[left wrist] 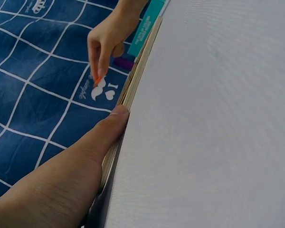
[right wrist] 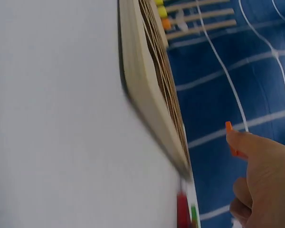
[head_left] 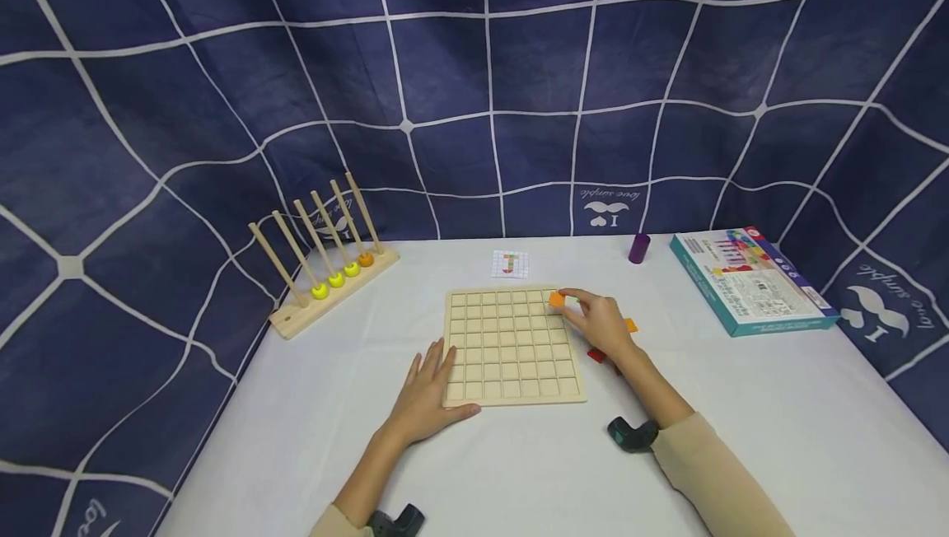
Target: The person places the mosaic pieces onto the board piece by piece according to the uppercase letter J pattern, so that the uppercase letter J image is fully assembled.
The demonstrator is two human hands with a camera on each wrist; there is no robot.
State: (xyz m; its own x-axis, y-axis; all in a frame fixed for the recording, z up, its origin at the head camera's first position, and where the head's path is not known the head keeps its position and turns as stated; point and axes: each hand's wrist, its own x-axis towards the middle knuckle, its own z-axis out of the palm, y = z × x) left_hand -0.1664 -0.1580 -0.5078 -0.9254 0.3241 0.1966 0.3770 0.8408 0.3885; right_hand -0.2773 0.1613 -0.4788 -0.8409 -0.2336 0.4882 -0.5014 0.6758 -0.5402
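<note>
A square wooden grid board (head_left: 511,347) lies on the white table, its compartments bare. My right hand (head_left: 599,324) pinches an orange square tile (head_left: 557,299) between thumb and fingertips, over the board's far right corner. In the right wrist view the same tile (right wrist: 229,127) shows edge-on, held off the board. My left hand (head_left: 424,397) rests at the board's left side, fingers on its edge and the thumb by the near left corner. Red tiles (head_left: 596,354) and another orange tile (head_left: 631,325) lie right of the board, partly hidden by my right hand and forearm.
Behind the board lies a small pattern card (head_left: 510,264) with a coloured figure. At the back left stands a wooden peg rack (head_left: 337,294) with yellow and orange beads. A purple cylinder (head_left: 639,248) and a teal-edged box (head_left: 752,282) are at the back right.
</note>
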